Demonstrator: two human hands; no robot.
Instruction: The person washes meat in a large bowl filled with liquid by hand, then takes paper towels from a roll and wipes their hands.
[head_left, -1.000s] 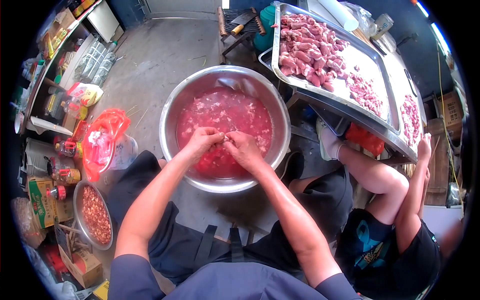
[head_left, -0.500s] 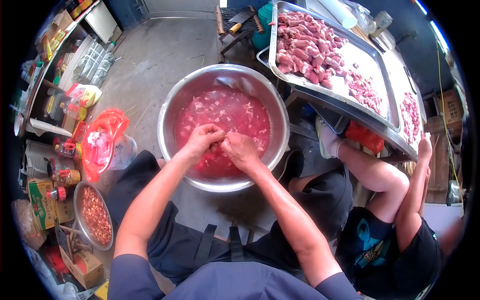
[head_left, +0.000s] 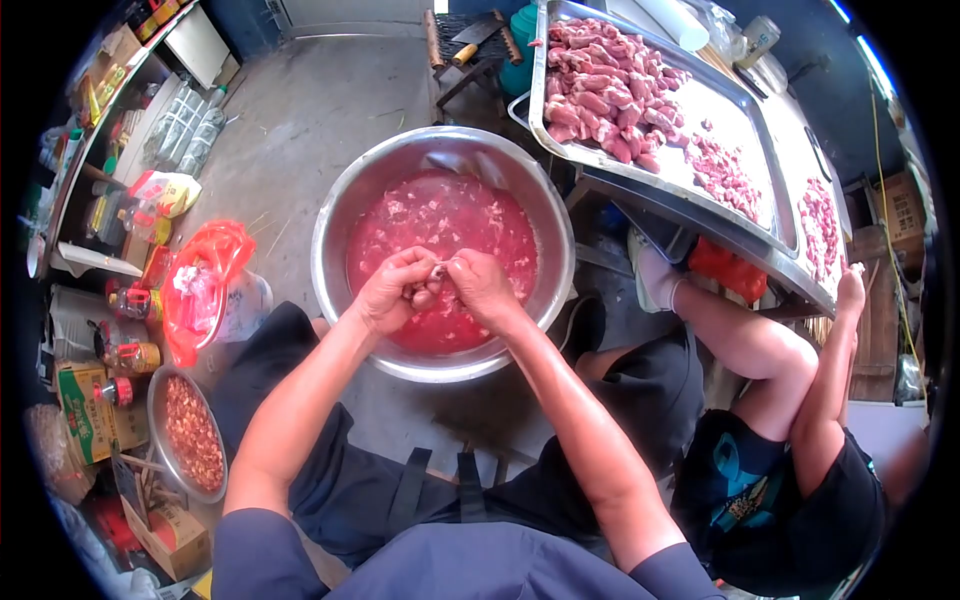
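Observation:
Between my two hands, above a wide metal basin (head_left: 335, 210), is a small pale piece of meat (head_left: 438, 271), mostly hidden by the fingers. My left hand (head_left: 398, 287) is closed, with thumb and forefinger pinching its left side. From the right, my right hand (head_left: 484, 286) pinches the same piece, the thumb close to the left fingers. Red, bloody water (head_left: 445, 215) fills the lower part of the basin, with pale meat scraps floating in it.
At the upper right, a metal tray (head_left: 690, 185) carries a heap of meat chunks (head_left: 610, 90) and smaller pieces. A person (head_left: 785, 480) sits at the right, one hand by the table. On the left are a bowl of reddish-brown bits (head_left: 190, 430), a red plastic bag (head_left: 225, 250) and bottles. A cleaver (head_left: 480, 28) lies on a stool.
My hands have turned slightly, and the pale piece now shows between the fingertips. The view has shifted a little; the basin and tray look unmoved.

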